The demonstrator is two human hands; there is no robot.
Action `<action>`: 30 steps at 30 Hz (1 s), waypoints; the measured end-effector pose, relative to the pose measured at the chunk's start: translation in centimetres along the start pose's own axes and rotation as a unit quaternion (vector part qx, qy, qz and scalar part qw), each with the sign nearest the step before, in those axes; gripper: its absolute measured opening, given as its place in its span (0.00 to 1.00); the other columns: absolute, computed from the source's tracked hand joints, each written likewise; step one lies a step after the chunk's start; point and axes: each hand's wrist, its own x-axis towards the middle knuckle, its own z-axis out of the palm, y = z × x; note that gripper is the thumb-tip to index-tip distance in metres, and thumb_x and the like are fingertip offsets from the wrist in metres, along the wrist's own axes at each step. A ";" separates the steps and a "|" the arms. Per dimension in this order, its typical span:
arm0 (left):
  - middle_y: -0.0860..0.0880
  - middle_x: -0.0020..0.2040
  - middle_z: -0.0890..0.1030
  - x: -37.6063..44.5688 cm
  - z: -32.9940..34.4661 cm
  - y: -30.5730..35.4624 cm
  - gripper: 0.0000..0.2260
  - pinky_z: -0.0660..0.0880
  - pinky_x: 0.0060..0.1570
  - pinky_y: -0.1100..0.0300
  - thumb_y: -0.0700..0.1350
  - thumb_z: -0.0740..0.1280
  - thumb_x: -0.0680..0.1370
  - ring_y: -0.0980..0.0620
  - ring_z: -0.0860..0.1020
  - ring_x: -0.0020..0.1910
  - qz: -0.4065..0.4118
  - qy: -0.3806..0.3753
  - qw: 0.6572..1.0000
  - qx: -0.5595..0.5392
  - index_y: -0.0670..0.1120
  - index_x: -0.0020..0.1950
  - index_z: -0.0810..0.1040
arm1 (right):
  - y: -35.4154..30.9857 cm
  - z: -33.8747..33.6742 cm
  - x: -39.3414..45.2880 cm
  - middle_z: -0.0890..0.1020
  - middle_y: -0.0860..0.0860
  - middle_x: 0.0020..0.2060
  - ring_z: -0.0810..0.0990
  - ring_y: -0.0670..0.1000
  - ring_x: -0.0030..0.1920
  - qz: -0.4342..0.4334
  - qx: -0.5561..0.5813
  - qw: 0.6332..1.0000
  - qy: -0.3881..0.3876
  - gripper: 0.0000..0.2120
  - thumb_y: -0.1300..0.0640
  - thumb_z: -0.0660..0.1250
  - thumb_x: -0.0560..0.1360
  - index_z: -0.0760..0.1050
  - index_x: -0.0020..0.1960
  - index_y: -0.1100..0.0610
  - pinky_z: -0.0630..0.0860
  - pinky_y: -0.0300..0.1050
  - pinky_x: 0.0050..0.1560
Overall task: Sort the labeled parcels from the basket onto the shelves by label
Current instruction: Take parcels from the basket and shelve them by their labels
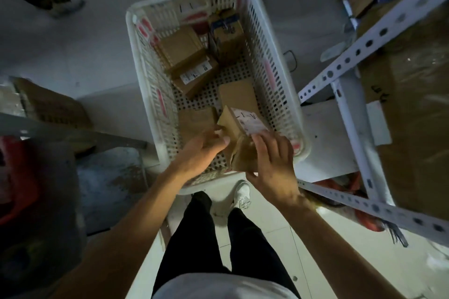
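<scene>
Both hands, left hand (206,145) and right hand (272,160), grasp 1 brown parcel (239,138) over the near end of the white basket (279,75). Risk: awkward 2-handed grip could drop it back. Its label (247,121) reads roughly "A-1-", blurred. Farther in the basket: more parcels (192,65), print unreadable.

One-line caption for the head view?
Both hands, left and right, hold a labeled parcel over the white basket.

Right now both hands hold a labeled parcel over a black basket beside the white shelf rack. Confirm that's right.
Not quite: the basket is white, not black. The head view shows the left hand and right hand holding the labeled parcel over it, beside the white shelf rack.
</scene>
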 end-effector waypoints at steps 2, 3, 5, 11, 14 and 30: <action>0.60 0.60 0.79 -1.7 1.1 0.4 0.26 0.75 0.63 0.43 0.69 0.65 0.71 0.56 0.78 0.61 -0.016 0.018 0.996 -0.091 0.62 0.66 0.72 | -0.8 -1.1 -1.1 0.71 0.60 0.67 0.67 0.63 0.67 -0.029 0.001 0.999 0.015 0.45 0.56 0.80 0.59 0.64 0.71 0.61 0.71 0.69 0.63; 0.59 0.60 0.79 -2.5 1.8 0.6 0.26 0.77 0.60 0.41 0.68 0.67 0.70 0.55 0.79 0.60 -0.026 0.034 0.990 -0.131 0.62 0.66 0.72 | -1.2 -1.4 -1.6 0.70 0.60 0.67 0.66 0.63 0.67 -0.044 0.005 0.999 0.019 0.45 0.58 0.80 0.59 0.64 0.71 0.60 0.73 0.70 0.61; 0.57 0.58 0.81 -3.9 3.2 0.9 0.28 0.81 0.52 0.42 0.67 0.72 0.66 0.52 0.82 0.56 -0.041 0.070 0.976 -0.204 0.62 0.64 0.74 | -2.0 -1.9 -2.6 0.70 0.61 0.67 0.65 0.64 0.68 -0.078 0.017 0.997 0.019 0.45 0.62 0.78 0.59 0.63 0.72 0.60 0.73 0.69 0.63; 0.59 0.51 0.84 -7.3 5.3 1.4 0.14 0.79 0.53 0.46 0.59 0.73 0.67 0.52 0.82 0.54 -0.029 0.129 0.961 -0.241 0.69 0.51 0.78 | -2.6 -4.4 -4.6 0.65 0.60 0.71 0.62 0.62 0.74 -0.116 0.104 0.988 -0.025 0.43 0.46 0.77 0.68 0.60 0.75 0.57 0.69 0.61 0.70; 0.61 0.52 0.84 -9.0 5.1 1.1 0.18 0.77 0.52 0.56 0.57 0.72 0.66 0.58 0.83 0.52 0.023 0.131 0.967 -0.216 0.68 0.54 0.77 | -2.9 -6.3 -5.5 0.59 0.54 0.76 0.57 0.53 0.77 0.035 0.266 0.962 -0.044 0.44 0.33 0.69 0.69 0.59 0.77 0.53 0.65 0.51 0.72; 0.41 0.62 0.81 -14.2 -1.4 3.4 0.29 0.76 0.61 0.46 0.47 0.68 0.67 0.40 0.79 0.62 0.203 -0.187 0.960 -0.042 0.45 0.69 0.75 | -5.8 -13.7 -8.0 0.84 0.52 0.55 0.84 0.55 0.56 0.202 0.539 0.804 -0.150 0.37 0.52 0.78 0.70 0.64 0.74 0.42 0.82 0.53 0.55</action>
